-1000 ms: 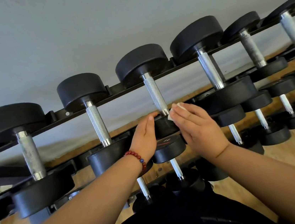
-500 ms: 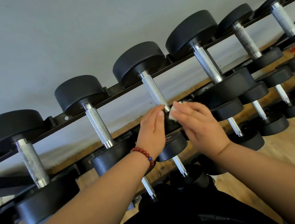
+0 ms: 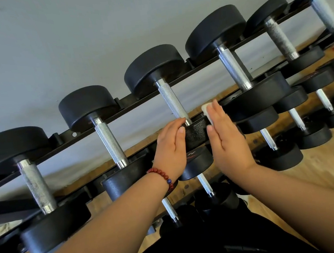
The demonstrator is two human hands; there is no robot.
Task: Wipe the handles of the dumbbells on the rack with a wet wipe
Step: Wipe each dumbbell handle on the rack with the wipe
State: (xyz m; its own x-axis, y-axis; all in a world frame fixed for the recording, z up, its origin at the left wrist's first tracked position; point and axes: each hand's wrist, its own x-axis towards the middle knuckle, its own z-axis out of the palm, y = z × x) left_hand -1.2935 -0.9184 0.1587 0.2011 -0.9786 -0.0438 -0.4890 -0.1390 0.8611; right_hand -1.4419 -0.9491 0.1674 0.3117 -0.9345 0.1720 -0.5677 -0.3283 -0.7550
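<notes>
Working the middle dumbbell (image 3: pixel 153 71) on the rack's (image 3: pixel 63 142) top rail. Places below are taken from its handle (image 3: pixel 173 102), which is bare steel with nothing on it.

- Left hand (image 3: pixel 171 146): below-left of the handle. Fingers straight and together, flat on the near head (image 3: pixel 197 134), tips at the handle's foot.
- Right hand (image 3: pixel 228 142): below-right of the handle, on the head's other side. Fingers straight and together.
- Wipe (image 3: pixel 206 111): a folded white edge on the forefinger side, just right of the handle and not touching it. I cannot tell whether the thumb pins it.

Risks, as I judge them:
- The wipe seems trapped only by flat fingers. On the way to the handle it could slip and drop into the lower tiers.
- The knurling looks coarse, so a wet wipe may snag, tear and leave shreds.
- Both palms bear on the head. A sideways shove could rock the dumbbell in its cradle.
- The next head (image 3: pixel 257 96), right of the handle, sits close and could nip my knuckles.
- Rubbing the head instead of the handle would miss the job.
</notes>
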